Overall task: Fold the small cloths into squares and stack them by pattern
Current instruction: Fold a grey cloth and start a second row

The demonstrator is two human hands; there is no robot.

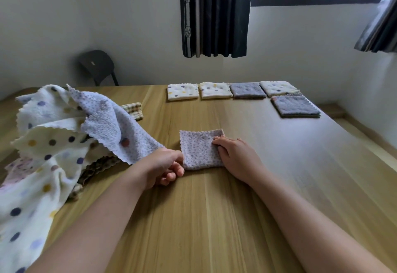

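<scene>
A small lilac dotted cloth, folded into a square, lies on the wooden table in front of me. My right hand rests on its right half with the fingers flat on it. My left hand sits at the cloth's left edge, fingers loosely curled, touching the edge. To the left lies a heap of unfolded cloths: cream ones with coloured dots, a lilac one and checked ones.
Along the far edge lie folded squares: two cream dotted ones, a grey one and another cream one. A grey stack lies nearer. A black chair stands behind the table by the wall.
</scene>
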